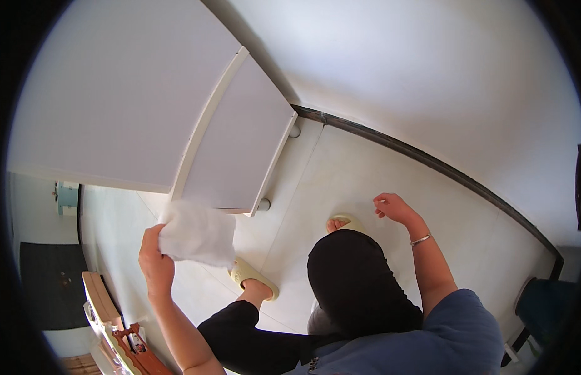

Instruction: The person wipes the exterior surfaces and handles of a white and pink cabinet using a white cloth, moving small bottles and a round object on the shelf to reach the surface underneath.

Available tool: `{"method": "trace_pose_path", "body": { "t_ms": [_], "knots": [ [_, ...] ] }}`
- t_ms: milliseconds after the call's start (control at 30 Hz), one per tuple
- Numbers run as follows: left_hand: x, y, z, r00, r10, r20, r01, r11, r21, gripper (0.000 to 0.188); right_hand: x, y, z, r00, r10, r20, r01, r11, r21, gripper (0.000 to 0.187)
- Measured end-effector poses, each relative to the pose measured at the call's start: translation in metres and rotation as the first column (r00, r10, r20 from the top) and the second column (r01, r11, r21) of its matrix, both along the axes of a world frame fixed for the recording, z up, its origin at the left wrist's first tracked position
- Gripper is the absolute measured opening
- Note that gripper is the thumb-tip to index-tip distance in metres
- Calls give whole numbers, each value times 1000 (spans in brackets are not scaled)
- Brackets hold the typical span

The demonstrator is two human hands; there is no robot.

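A thin white cloth (198, 234) hangs spread out from my left hand (156, 262), whose fingers are closed on its left edge. The cloth is slightly blurred and hovers in front of the lower end of a large white cabinet (231, 134); I cannot tell if they touch. On the other side, my right hand (393, 207) is held above the floor, beyond my bent knee. Its fingers are curled in loosely, and I see nothing in them. A bracelet (420, 239) circles that wrist.
Short round feet (263, 204) carry the cabinet above the pale tiled floor (340, 156). A dark skirting board (422, 153) runs along the white wall (440, 62). My feet wear light yellow slippers (256, 278). A brown wooden piece (131, 340) stands at lower left, a dark bin-like container (543, 306) at lower right.
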State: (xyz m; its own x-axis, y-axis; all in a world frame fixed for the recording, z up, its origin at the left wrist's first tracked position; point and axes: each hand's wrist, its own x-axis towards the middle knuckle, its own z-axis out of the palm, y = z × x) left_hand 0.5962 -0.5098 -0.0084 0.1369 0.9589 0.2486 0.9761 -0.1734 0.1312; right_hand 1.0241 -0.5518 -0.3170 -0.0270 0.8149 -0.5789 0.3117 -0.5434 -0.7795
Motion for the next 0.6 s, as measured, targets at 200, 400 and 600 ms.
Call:
{"method": "trace_pose_path", "body": {
  "t_ms": [200, 400, 600],
  "knots": [
    [2, -36, 6, 938, 226, 263, -82, 882, -464, 24, 3, 16, 36, 993, 51, 106, -71, 979, 192, 24],
    [3, -66, 9, 994, 92, 54, -21, 662, -749, 22, -11, 56, 86, 966, 196, 168, -224, 960, 167, 24],
    [-26, -103, -28, 993, -12, 122, 110, 521, -846, 21, -44, 87, 101, 869, 370, 328, -466, 834, 295, 20]
  ]
}}
